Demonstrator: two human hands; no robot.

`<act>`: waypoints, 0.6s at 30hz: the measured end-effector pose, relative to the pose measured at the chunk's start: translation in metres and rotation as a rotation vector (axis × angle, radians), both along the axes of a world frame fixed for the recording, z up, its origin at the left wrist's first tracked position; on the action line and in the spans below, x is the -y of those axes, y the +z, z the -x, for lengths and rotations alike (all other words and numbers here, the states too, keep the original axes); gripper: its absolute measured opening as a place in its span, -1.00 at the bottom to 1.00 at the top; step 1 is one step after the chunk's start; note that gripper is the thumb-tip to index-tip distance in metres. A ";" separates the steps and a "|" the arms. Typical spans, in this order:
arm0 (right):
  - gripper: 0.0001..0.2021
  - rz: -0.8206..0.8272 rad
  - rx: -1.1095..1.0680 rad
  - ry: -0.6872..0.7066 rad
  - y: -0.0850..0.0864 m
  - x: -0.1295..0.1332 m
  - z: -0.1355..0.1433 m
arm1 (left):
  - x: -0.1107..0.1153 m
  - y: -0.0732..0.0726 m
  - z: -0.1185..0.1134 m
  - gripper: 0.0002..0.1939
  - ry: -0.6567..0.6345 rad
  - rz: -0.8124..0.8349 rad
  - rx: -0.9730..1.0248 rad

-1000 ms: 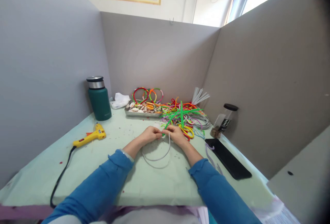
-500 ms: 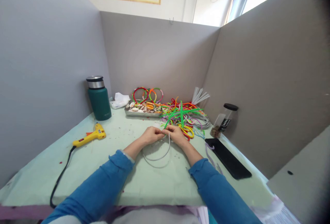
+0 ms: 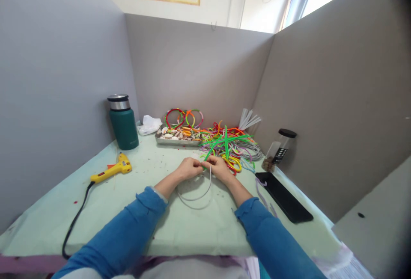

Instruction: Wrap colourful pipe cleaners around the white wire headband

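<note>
Over the middle of the table, my left hand (image 3: 189,168) and my right hand (image 3: 218,167) meet with fingertips pinched together. Between them they hold a thin pale-grey hoop (image 3: 210,181), whose curve hangs down toward me. A green pipe cleaner (image 3: 211,149) rises from the pinch, between the fingers of both hands; its lower end is hidden by them. Exactly how it sits on the hoop cannot be made out.
Behind my hands are a heap of coloured pipe cleaners (image 3: 244,142), a metal tray (image 3: 180,143) of shells and wrapped hoops (image 3: 175,110). A yellow glue gun (image 3: 112,172) and green bottle (image 3: 123,127) stand left; a jar (image 3: 279,150) and black phone (image 3: 284,197) lie right.
My fingers shift very slightly at the pinch, and the hoop tilts a little. Everything else stays where it was.
</note>
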State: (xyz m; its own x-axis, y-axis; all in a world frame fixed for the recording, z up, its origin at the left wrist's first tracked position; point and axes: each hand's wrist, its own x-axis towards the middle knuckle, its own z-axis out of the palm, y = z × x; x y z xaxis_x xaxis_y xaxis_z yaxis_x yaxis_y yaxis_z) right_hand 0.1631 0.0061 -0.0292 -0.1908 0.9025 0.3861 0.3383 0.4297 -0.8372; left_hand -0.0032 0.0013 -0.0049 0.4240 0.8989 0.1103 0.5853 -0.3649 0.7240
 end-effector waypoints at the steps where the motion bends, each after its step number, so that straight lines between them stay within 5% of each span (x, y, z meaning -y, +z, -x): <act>1: -0.69 -0.003 -0.001 0.004 0.001 0.000 0.000 | 0.000 0.000 0.000 -0.75 -0.004 -0.001 -0.002; 18: -0.68 -0.007 0.004 0.020 0.006 0.005 0.002 | 0.001 0.002 0.002 -0.75 -0.024 -0.014 0.006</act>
